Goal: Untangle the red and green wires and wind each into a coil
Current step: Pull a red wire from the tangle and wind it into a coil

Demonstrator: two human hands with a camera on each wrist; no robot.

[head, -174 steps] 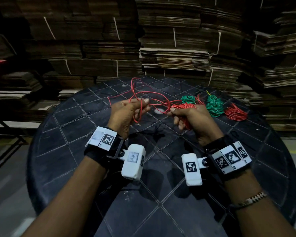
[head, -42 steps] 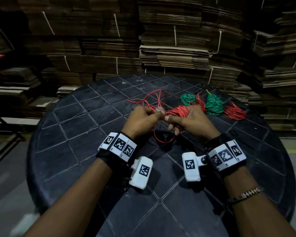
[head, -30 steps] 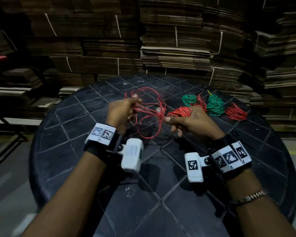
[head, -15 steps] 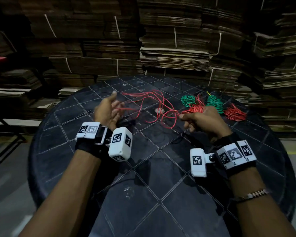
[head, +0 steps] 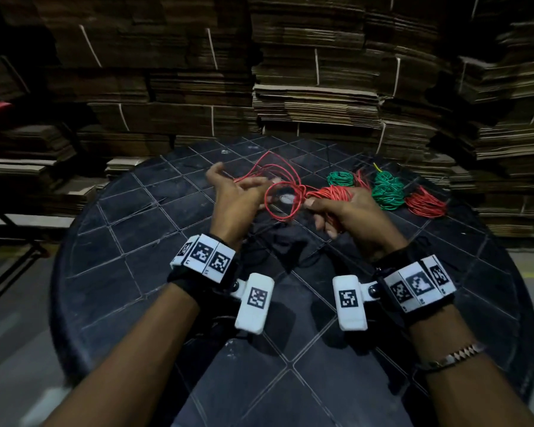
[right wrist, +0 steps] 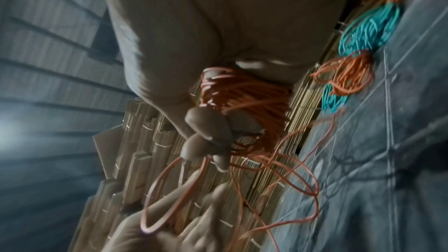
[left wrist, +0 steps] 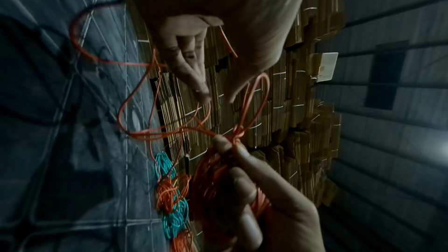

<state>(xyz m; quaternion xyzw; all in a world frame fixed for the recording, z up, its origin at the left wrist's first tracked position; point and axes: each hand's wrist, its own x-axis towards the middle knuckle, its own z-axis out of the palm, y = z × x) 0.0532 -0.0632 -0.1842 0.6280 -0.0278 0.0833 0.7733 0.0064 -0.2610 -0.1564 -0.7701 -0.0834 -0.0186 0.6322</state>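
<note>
- Stacks of flattened cardboard [head: 315, 97], brown and ragged-edged and tied with pale straps, fill the whole background behind the table.
- A round black table [head: 142, 272] with a dull surface scored into diamond-shaped panels holds all the wire.
- The right hand [head: 349, 217] has its fingers curled round a thick red coil [head: 336, 192] of thin, glossy plastic-coated wire, held above the table's middle; thumb and forefinger pinch the strand where it leaves the bundle.
- The left hand [head: 235, 195], blurred, is raised beside it with the thumb up and the fingers loosely spread; loose red wire [head: 282, 195] runs past them, but whether they grip it cannot be told.
- That loose wire springs in open round loops between the two hands, with a small twisted knot just by the right thumb, and trails onto the table behind.
- At the far right of the table lie finished bundles: a small green coil [head: 341, 179], a small red coil [head: 362, 180] just beside it, a larger green coil [head: 387, 192], and a flat red coil [head: 426, 203] touching it at the edge.
</note>
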